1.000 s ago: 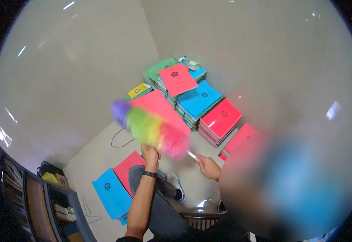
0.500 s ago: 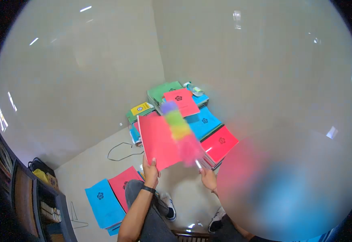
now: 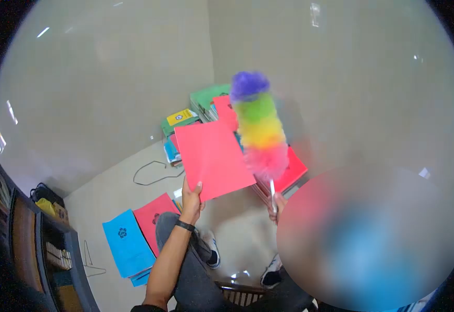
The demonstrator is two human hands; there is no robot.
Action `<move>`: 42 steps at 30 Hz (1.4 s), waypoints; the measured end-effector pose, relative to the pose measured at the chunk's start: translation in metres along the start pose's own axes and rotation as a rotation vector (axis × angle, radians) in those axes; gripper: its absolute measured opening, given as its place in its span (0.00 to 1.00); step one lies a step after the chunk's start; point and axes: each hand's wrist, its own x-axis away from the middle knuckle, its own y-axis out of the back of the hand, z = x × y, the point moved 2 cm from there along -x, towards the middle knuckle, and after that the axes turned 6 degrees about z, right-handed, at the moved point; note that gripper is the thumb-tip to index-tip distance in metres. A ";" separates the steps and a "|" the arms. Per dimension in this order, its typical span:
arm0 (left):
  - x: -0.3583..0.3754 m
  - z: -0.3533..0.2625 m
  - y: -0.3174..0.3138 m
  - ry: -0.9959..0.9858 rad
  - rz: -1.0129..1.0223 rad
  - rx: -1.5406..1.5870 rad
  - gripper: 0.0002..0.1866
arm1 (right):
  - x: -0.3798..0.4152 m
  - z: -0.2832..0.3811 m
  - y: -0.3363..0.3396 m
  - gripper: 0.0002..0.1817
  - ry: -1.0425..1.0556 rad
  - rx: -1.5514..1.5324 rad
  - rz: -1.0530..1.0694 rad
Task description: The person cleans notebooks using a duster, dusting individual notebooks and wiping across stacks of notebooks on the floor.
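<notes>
My left hand (image 3: 192, 200) grips the lower left corner of a plain pinkish-red booklet (image 3: 211, 161), its thumb on top. That booklet is held up in front of the stacks, its upper side toward me. In my right hand (image 3: 276, 205) is the white handle of a fluffy duster (image 3: 260, 125), banded purple, green, yellow and pink. The duster points upward, to the right of the booklet, and looks apart from it. Behind them, partly covered, lie a red book pile (image 3: 295, 169) and a green stack (image 3: 208, 99).
Blue books (image 3: 128, 247) and a red book (image 3: 151, 216) lie on the floor by my left leg. A yellow-labelled green pile (image 3: 181, 117) stands farther back. A looped cord (image 3: 156, 182), a wire hanger (image 3: 89, 260) and a dark shelf (image 3: 47, 255) are at left. A blurred patch hides the lower right.
The duster has moved up and right, off the booklet's right part where it overlapped before. My left hand's booklet has risen slightly and now faces me more flatly.
</notes>
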 end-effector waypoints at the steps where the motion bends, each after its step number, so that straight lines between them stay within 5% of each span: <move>1: 0.000 -0.001 -0.004 0.011 0.063 -0.007 0.25 | 0.004 0.002 0.004 0.15 0.046 -0.130 0.048; 5: 0.008 0.009 -0.032 0.035 0.284 -0.072 0.27 | 0.007 -0.020 0.020 0.17 0.039 -0.298 0.108; 9: 0.017 0.043 -0.053 0.183 0.489 -0.102 0.31 | 0.017 0.002 0.005 0.26 0.021 -0.069 -0.065; 10: 0.007 0.045 -0.051 -0.092 0.583 -0.344 0.31 | 0.016 0.002 0.011 0.30 0.014 -0.090 -0.077; 11: 0.003 0.051 -0.044 -0.069 0.572 -0.326 0.31 | 0.017 0.005 0.020 0.30 -0.014 -0.078 -0.083; 13: 0.001 0.028 -0.037 0.288 0.665 -0.020 0.32 | 0.014 0.021 0.037 0.34 -0.051 -0.172 -0.030; 15: -0.003 0.026 -0.029 0.272 0.680 0.341 0.31 | 0.016 0.044 0.044 0.35 -0.102 -0.094 0.025; 19: -0.008 0.027 -0.008 0.324 0.493 0.554 0.26 | 0.009 0.050 0.049 0.29 -0.140 0.022 0.269; 21: -0.008 0.022 -0.007 0.360 0.485 -0.020 0.21 | 0.007 0.048 0.042 0.27 -0.106 0.127 0.278; 27: -0.022 0.015 0.006 0.134 0.301 -0.261 0.21 | -0.002 0.030 0.038 0.12 0.342 0.855 -0.213; 29: -0.027 0.024 0.009 0.046 0.193 -0.244 0.20 | 0.001 0.022 0.036 0.12 0.123 0.474 -0.224; 31: -0.033 0.030 0.014 -0.024 -0.155 -0.194 0.19 | 0.007 0.008 0.023 0.12 0.152 0.460 -0.200; 34: -0.035 0.022 0.023 -0.162 -0.305 -0.062 0.20 | 0.017 -0.013 -0.010 0.14 0.186 0.440 -0.153; 36: -0.034 0.012 0.031 -0.196 -0.481 0.020 0.20 | 0.029 -0.014 -0.041 0.15 0.311 0.908 0.034; 42: -0.039 0.015 0.065 -0.214 -0.447 0.125 0.25 | -0.023 -0.090 0.006 0.15 0.006 1.126 0.115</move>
